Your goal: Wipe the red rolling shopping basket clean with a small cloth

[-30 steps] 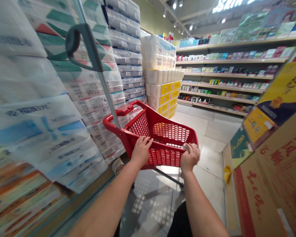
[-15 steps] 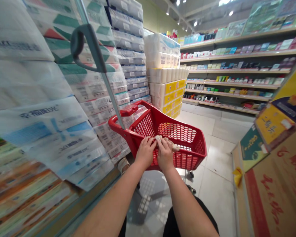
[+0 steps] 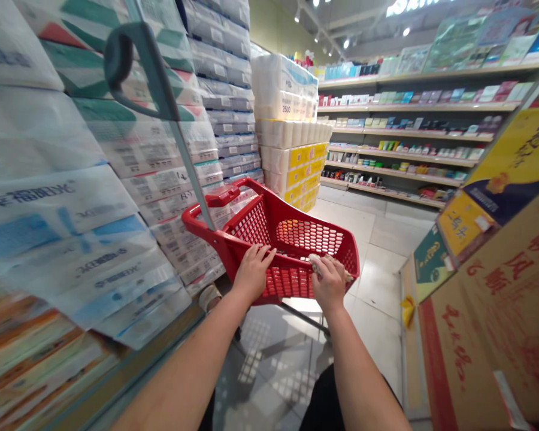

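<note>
A red plastic shopping cart (image 3: 312,230) with perforated walls stands in front of me. My left hand (image 3: 253,272) lies over the near rim of its basket, fingers bent across the edge and gripping it. Further right along the same rim, my right hand (image 3: 330,281) is closed on a crumpled pale cloth (image 3: 314,258), pressing it against the rim. Part of the cloth sticks out on either side of the fingers. A metal pole with a grey looped handle (image 3: 164,78) rises from the cart's left end.
Wrapped paper packs (image 3: 72,227) are piled high on the left. More toilet roll packs (image 3: 291,120) stand behind the cart. Stocked shelves (image 3: 408,134) line the back. Cardboard boxes (image 3: 498,299) stand at the right. A shoe (image 3: 209,297) shows beside the cart's left end.
My right hand has slid right along the rim with the cloth, away from my left hand. The left hand stays on the rim. The view has shifted slightly right.
</note>
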{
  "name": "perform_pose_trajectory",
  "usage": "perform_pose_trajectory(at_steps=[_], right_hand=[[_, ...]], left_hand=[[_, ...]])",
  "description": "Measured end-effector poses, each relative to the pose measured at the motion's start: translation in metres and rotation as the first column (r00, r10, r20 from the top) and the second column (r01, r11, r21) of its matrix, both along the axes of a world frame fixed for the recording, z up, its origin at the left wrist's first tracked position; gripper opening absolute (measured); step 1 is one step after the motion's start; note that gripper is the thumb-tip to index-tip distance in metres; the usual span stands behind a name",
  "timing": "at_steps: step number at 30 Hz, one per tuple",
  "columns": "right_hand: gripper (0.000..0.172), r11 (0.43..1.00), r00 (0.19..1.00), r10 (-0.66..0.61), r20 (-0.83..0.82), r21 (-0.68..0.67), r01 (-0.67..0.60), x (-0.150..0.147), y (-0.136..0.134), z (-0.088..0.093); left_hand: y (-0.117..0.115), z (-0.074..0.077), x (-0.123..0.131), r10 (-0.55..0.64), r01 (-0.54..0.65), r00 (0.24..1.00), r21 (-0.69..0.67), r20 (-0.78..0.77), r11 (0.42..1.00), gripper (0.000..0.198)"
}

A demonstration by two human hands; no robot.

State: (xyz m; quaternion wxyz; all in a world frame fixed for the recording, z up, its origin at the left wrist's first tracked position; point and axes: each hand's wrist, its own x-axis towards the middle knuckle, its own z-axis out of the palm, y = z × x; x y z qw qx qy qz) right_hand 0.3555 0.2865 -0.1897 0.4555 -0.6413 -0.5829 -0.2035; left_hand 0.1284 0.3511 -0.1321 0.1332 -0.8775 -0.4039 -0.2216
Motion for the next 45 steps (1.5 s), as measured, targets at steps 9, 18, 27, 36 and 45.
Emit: perform_pose_trajectory(at_steps=[9,18,27,36,45], right_hand=[[0.027,0.978,0.945,-0.201,-0.257,0.011,0.211,0.016,-0.002,0.002],[0.024,0.919,0.961,-0.207,-0.186,-0.374,0.125,0.015,-0.010,0.032],[0.026,0.858,0.978,-0.158,-0.135,-0.510,0.068,-0.005,-0.018,0.044],[0.019,0.866,0.988,0.125,-0.094,-0.475,-0.155,-0.054,-0.017,0.039],[0.051,0.838,0.876,0.425,-0.228,-0.267,-0.477,-0.122,-0.021,0.021]], left_hand=[[-0.002,-0.001,0.002,0.007,-0.006,0.999,-0.022,0.031,1.000,0.063],[0.006,-0.004,-0.009,-0.007,0.007,1.000,-0.062,-0.005,0.998,0.067],[0.016,-0.006,-0.010,0.088,-0.089,0.996,-0.077,-0.008,0.993,0.068],[0.042,-0.012,-0.018,0.180,-0.128,0.973,-0.318,0.141,0.939,0.063],[0.021,-0.046,0.002,0.502,-0.092,0.659,-0.603,0.560,0.792,0.070]])
